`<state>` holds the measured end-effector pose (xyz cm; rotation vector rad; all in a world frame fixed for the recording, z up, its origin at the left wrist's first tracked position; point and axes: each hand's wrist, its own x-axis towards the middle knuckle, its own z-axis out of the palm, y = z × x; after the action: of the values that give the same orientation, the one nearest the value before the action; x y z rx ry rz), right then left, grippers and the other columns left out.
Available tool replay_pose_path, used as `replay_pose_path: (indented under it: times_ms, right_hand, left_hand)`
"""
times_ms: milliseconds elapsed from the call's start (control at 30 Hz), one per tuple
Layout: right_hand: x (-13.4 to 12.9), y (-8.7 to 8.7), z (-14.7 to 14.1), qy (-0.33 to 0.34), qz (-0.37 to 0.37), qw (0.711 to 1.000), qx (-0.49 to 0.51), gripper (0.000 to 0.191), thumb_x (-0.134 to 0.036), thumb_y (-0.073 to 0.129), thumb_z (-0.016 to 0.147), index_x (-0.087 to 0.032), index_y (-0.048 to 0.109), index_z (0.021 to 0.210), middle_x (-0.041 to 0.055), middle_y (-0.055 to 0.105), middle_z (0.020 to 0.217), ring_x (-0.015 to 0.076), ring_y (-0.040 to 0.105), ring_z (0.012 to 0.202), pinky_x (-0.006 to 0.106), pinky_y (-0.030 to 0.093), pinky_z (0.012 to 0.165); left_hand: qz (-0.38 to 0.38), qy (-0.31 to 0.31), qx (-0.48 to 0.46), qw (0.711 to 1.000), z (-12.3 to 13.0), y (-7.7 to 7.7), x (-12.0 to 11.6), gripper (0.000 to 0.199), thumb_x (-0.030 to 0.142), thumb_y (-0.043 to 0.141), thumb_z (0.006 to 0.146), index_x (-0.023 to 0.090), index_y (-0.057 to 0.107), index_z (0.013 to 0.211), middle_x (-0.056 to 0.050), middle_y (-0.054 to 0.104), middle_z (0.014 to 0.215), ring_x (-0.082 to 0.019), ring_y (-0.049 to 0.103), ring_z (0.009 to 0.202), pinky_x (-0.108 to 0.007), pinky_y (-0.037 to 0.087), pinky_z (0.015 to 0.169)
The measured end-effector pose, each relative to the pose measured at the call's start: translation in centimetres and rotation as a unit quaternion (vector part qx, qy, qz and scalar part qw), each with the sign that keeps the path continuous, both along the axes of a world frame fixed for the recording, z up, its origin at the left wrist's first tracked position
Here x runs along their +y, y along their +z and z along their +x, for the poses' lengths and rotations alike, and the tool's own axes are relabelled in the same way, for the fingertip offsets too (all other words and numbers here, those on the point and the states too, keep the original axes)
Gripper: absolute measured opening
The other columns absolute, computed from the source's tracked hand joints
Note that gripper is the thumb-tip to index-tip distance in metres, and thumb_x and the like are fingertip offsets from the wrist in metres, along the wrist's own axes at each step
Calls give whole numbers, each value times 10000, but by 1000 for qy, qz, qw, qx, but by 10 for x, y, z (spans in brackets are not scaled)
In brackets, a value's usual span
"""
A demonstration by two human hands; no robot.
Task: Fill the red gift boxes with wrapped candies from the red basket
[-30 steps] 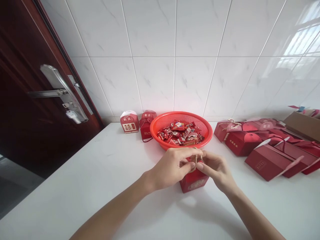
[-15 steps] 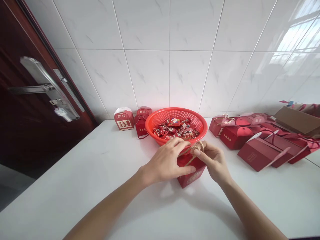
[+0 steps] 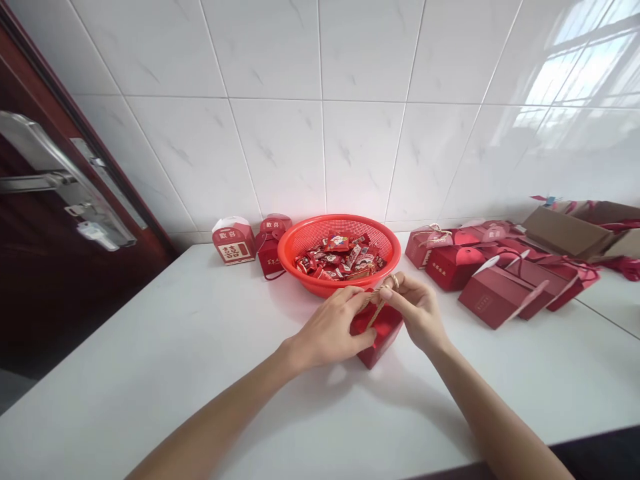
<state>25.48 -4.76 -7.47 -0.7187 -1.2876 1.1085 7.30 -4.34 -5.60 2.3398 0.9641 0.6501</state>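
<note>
A small red box stands on the white table in front of a red basket. Tan twisted rope runs over its top, with a loop above it. My left hand lies along the box's left side, its fingers curved round the box's upper part and by the rope. My right hand pinches the rope loop between thumb and fingers at the box's right upper edge. The basket holds several red-wrapped sweets.
Two red boxes stand left of the basket by the tiled wall. Several red boxes sit at the right, beside an open cardboard carton. A dark red door is at the left.
The view has shifted to the right, showing more of the carton. Both hands stay at the box and rope, and the box's top looks slightly more exposed.
</note>
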Motion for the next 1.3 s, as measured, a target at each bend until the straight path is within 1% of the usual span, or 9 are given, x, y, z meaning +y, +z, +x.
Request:
replay_pose_path:
  times_ms: [133,200,267,400,500,667,867,967,1300]
  right_hand:
    - [5,8,11,-89,25,996,1,261,-407,772,813,-213,624,722,6,672,682,158,607,639,302,527,674]
    - [8,14,21,-153,43,987,2,266,-403,784,791,-213,615,714,3,672,675,156,605,637,295,512,660]
    - [11,18,33,-216,63,974,0,258,-388,788,778,-211,613,708,3,678,679,154,609,641,289,501,659]
    - [14,24,59,-329,95,939,-11,226,-349,782,759,-205,623,688,-7,659,654,147,597,629,281,480,643]
    - [17,25,78,-392,99,915,-14,220,-344,776,736,-204,621,667,-10,641,629,149,581,606,283,467,603]
    - [24,22,108,-460,92,883,-19,236,-367,764,672,-206,598,627,-4,640,617,153,556,559,313,478,576]
    - [34,11,137,-538,86,838,-17,217,-367,724,621,-215,570,608,-19,572,591,152,518,551,312,442,545]
    - [36,5,142,-561,68,822,-66,212,-373,686,636,-221,544,595,-32,529,581,142,491,553,304,425,550]
    - [33,4,131,-541,2,821,-179,129,-311,721,641,-203,651,648,18,669,629,190,600,606,359,504,681]
  left_hand:
    - [118,25,-126,985,11,-22,-3,593,294,666,887,211,431,1426,-142,535,1390,-297,496,1311,-464,451,1088]
    - [209,20,-178,962,17,-37,-7,506,235,628,890,206,466,1368,-158,520,1385,-304,499,1303,-483,444,1091]
    - [262,-36,-203,943,23,-54,-12,369,180,587,885,208,539,1250,-150,571,1283,-283,575,1189,-460,502,1014]
    - [231,-149,-194,942,30,-85,-20,223,131,543,866,190,620,1067,-128,639,1096,-222,651,965,-346,578,824]
    - [194,-172,-161,952,32,-98,-21,184,133,528,871,187,651,997,-121,663,1063,-204,650,906,-330,578,780]
    - [135,-156,-150,967,31,-102,-18,164,147,530,864,186,684,903,-104,682,994,-201,654,869,-319,570,744]
    - [128,-166,-134,969,30,-101,-17,181,135,523,848,182,694,881,-96,689,975,-193,653,845,-314,571,748]
    - [125,-166,-130,970,30,-101,-17,184,133,520,846,179,696,870,-99,691,982,-190,657,845,-311,569,748]
    - [133,-166,-148,966,31,-103,-15,182,129,529,831,169,707,840,-106,697,970,-186,664,812,-301,563,727]
